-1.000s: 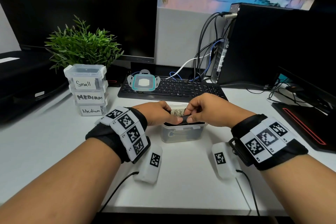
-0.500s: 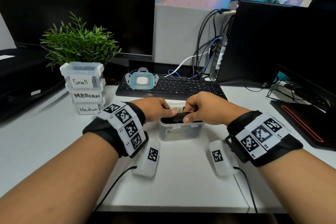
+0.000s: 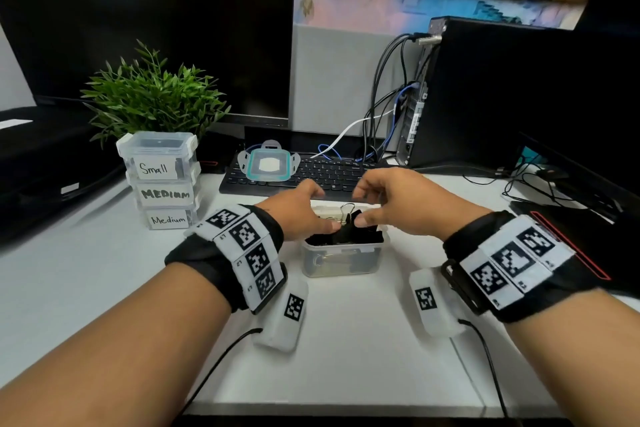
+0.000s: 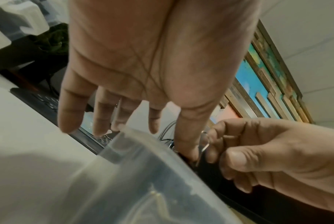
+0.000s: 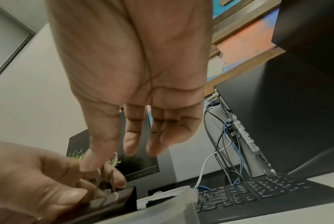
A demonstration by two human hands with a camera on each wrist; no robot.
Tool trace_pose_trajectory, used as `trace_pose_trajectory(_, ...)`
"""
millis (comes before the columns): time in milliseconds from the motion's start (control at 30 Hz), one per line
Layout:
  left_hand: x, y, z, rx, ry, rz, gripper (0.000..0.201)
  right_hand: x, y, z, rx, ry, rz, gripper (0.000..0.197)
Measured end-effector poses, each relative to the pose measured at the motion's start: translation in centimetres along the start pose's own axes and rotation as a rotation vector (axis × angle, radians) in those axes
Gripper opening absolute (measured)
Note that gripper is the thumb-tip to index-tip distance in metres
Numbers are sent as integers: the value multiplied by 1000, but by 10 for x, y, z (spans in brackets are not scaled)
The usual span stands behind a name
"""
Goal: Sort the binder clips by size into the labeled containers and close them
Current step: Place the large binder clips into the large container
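Observation:
An open clear container [image 3: 343,262] stands at the desk's middle, packed with black binder clips. One black binder clip [image 3: 346,231] sits on top of the pile with its silver wire handles upright. My left hand [image 3: 311,215] comes in from the left, and its thumb and a fingertip pinch the clip's body [image 5: 112,200]. From the right, my right hand [image 3: 377,208] holds the clip, curled fingers at the wire handle [image 4: 205,145]. The teal-rimmed lid [image 3: 269,166] lies on the keyboard behind.
Three closed containers [image 3: 159,180] labelled Small, Medium, Medium are stacked at the left, in front of a green plant [image 3: 152,97]. A black keyboard [image 3: 332,173] lies behind the open container. A computer tower [image 3: 485,97] with cables stands at the back right.
Both hands have risen a little from the container's top. The clip that lay flat under the fingers now shows its silver handles standing upright.

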State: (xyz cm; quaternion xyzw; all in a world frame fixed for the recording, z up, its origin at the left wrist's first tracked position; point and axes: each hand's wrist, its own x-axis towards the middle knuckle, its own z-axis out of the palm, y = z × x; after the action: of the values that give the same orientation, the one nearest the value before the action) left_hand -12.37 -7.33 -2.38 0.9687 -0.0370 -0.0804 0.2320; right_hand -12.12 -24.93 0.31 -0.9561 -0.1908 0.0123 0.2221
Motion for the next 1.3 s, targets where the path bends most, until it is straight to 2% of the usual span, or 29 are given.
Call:
trace_pose_trajectory(67,0,3,-1,8,-4,52,55,5,-3,3,28,-21,-48,21)
trace_pose_trajectory(167,-2,5,2,-4,-30,72,45,11,-7,11,11,-25,-51,3)
trace_pose_trajectory(367,-1,-2,0,-24,-22,65,53,20,-4,21,160,-50,72,23)
trace_pose_trajectory(467,-1,1,-1,-18,-27,63,55,26,-5,23,226,-36,137,20)
trace_pose_trajectory(533,0,4,0,-2,-31,59,56,29,-6,28,171,17,149,13)
trace_pose_trajectory(600,0,5,-1,-6,-33,48,64,33,-10,31,32,85,102,17)
trace_pose_trajectory(700,0,5,0,-54,-26,45,77,36,-20,34,-145,-29,56,14)
trace_pose_trajectory(733,-1,4,0,-57,-24,47,77,37,-22,34,-173,-66,69,11)
trace_pose_trajectory(867,-1,3,-1,-16,-42,53,66,38,-20,32,-190,-60,88,17)
trace_pose_trajectory(967,-1,2,-2,49,-62,55,67,38,-19,36,-237,-120,100,17)
trace_pose_trajectory(1067,-4,4,-4,109,-91,54,60,38,-16,37,-232,-116,68,15)
trace_pose_trajectory(1200,-6,6,-9,197,-137,61,53,33,-11,22,-153,-242,47,23)
trace_pose_trajectory(1300,-5,8,-12,221,-150,69,50,28,2,10,-10,-332,20,17)
